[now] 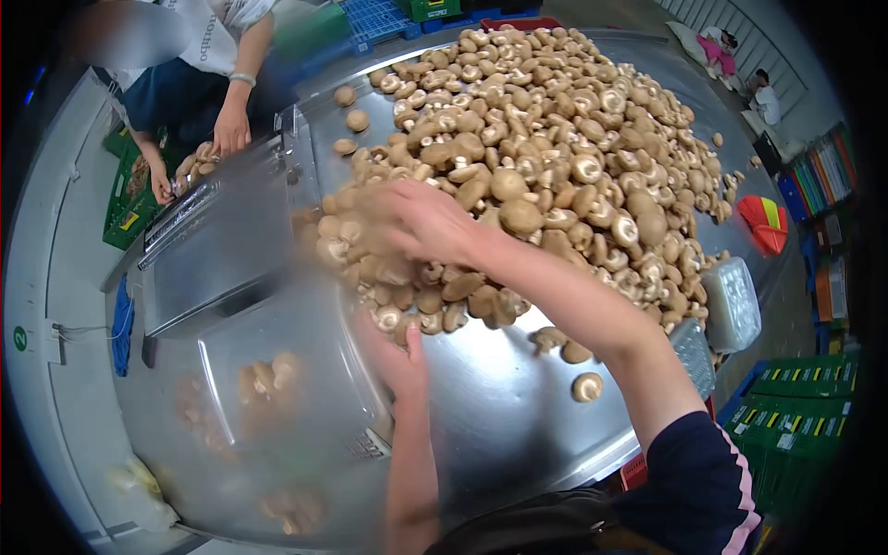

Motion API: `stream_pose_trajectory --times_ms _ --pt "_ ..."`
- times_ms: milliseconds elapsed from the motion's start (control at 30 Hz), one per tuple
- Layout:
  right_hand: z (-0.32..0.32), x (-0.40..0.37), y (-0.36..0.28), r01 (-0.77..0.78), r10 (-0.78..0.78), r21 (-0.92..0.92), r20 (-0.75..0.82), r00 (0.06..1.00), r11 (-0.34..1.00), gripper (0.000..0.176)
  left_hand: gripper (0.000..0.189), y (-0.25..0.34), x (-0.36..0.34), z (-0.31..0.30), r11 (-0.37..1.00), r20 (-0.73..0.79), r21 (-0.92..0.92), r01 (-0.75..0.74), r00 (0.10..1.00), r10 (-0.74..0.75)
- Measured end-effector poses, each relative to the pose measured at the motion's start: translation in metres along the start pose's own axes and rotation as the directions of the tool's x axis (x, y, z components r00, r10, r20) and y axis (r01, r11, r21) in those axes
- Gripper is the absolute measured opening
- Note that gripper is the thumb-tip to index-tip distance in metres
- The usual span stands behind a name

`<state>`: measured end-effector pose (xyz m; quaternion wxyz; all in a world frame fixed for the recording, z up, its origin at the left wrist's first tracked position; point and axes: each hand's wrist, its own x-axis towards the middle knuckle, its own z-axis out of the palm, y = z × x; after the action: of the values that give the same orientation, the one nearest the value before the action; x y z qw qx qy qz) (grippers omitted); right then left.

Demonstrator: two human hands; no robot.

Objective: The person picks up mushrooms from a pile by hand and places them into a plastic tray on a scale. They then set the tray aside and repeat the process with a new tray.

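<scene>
A big heap of brown mushrooms (555, 139) covers the far half of a round steel table (509, 416). My right hand (416, 222) reaches across and lies palm down on the heap's near-left edge, fingers spread over several mushrooms, blurred by motion. My left hand (393, 356) is just below it at the foot of the heap, fingers apart and pointing up, touching the nearest mushrooms. Left of both hands a steel chute (277, 370) holds a few blurred mushrooms.
A co-worker at the top left has both hands (231, 129) at a steel box (222, 240), with mushrooms by the fingers. Two clear plastic trays (731, 305) lie at the table's right rim. Green crates (795, 416) stack at the lower right. Loose mushrooms (585, 386) lie near the front.
</scene>
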<state>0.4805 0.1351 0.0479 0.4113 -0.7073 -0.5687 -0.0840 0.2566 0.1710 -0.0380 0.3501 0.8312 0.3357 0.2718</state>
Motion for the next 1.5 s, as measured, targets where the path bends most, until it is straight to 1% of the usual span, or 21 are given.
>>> stream_pose_trajectory --times_ms 67,133,233,333,400,433,533,600,700,767,833,900,967,1033,1100,1167,1200,1300,1333,1433,1500 --pt "0.037 0.059 0.025 -0.112 0.132 -0.094 0.248 0.96 0.989 0.042 0.076 0.009 0.017 -0.001 0.999 0.009 -0.018 0.031 0.999 -0.031" --pt "0.086 0.098 0.052 -0.157 0.18 -0.105 0.262 0.948 0.982 0.047 0.078 0.016 0.028 0.0 0.997 -0.001 -0.027 0.073 0.997 -0.073" --pt "0.131 0.135 0.074 -0.237 0.327 -0.252 0.425 0.844 0.938 0.041 0.084 0.009 0.043 0.007 0.993 0.009 -0.062 0.095 0.995 -0.095" --pt "0.147 0.143 0.088 -0.315 0.43 -0.298 0.703 0.567 0.901 0.042 0.086 0.005 0.058 0.014 0.981 0.03 -0.114 0.158 0.987 -0.156" --pt "0.148 0.147 0.09 -0.307 0.402 -0.283 0.793 0.459 0.909 0.044 0.086 0.0 0.068 0.021 0.96 0.012 -0.221 0.17 0.985 -0.172" --pt "0.147 0.145 0.088 -0.303 0.382 -0.273 0.832 0.402 0.913 0.046 0.084 0.0 0.071 0.022 0.964 0.009 -0.203 0.172 0.985 -0.173" --pt "0.149 0.136 0.089 -0.263 0.355 -0.264 0.841 0.408 0.928 0.048 0.082 0.001 0.079 0.027 0.969 0.002 -0.177 0.173 0.985 -0.175" --pt "0.138 0.124 0.091 -0.301 0.328 -0.224 0.874 0.359 0.927 0.048 0.077 0.006 0.079 0.026 0.96 -0.002 -0.214 0.18 0.983 -0.184" --pt "0.113 0.093 0.091 -0.348 0.28 -0.173 0.916 0.286 0.921 0.048 0.069 0.013 0.062 0.028 0.993 0.063 0.02 0.116 0.991 -0.117" --pt "0.104 0.073 0.1 -0.369 0.251 -0.15 0.937 0.242 0.917 0.048 0.07 0.018 0.046 0.031 0.999 0.061 0.009 0.038 0.997 -0.039" --pt "0.105 0.049 0.095 -0.198 0.167 -0.103 0.926 0.338 0.975 0.048 0.074 0.031 0.025 0.025 0.997 0.131 0.069 -0.03 0.991 0.021" --pt "0.081 0.031 0.08 -0.169 0.194 -0.142 0.918 0.346 0.975 0.049 0.08 0.031 0.001 0.026 0.995 0.182 0.088 -0.056 0.983 0.04" --pt "-0.001 0.021 0.016 -0.286 0.335 -0.259 0.905 0.262 0.923 0.05 0.081 0.039 -0.025 0.029 0.991 0.263 0.123 -0.059 0.964 0.025" --pt "-0.019 -0.011 0.0 -0.244 0.225 -0.149 0.919 0.323 0.958 0.041 0.08 0.039 -0.06 0.034 0.978 0.278 0.113 -0.178 0.95 0.14" --pt "-0.038 -0.055 -0.014 -0.054 0.163 -0.158 0.838 0.52 0.986 0.042 0.079 0.043 -0.082 0.03 0.956 0.297 0.094 -0.277 0.925 0.239" --pt "-0.057 -0.083 -0.02 -0.043 0.176 -0.18 0.833 0.525 0.983 0.045 0.08 0.054 -0.094 0.019 0.934 0.301 0.067 -0.351 0.9 0.316" --pt "-0.062 -0.09 -0.022 -0.034 0.177 -0.187 0.828 0.531 0.982 0.047 0.082 0.051 -0.1 0.018 0.95 0.364 0.032 -0.312 0.888 0.279" --pt "-0.084 -0.085 -0.044 -0.022 0.287 -0.301 0.882 0.374 0.953 0.051 0.086 0.062 -0.107 -0.007 0.951 0.581 0.138 -0.278 0.8 0.15" --pt "-0.079 -0.085 -0.04 0.007 0.245 -0.274 0.873 0.422 0.962 0.051 0.088 0.059 -0.11 -0.011 0.938 0.585 0.143 -0.317 0.791 0.178" --pt "-0.06 -0.03 -0.045 -0.178 0.286 -0.235 0.888 0.359 0.955 0.049 0.085 0.065 -0.113 -0.041 0.942 0.71 0.178 -0.284 0.7 0.077" --pt "-0.015 -0.02 -0.029 -0.133 0.16 -0.092 0.684 0.712 0.987 0.048 0.083 0.064 -0.112 -0.054 0.939 0.746 0.154 -0.307 0.659 0.093"
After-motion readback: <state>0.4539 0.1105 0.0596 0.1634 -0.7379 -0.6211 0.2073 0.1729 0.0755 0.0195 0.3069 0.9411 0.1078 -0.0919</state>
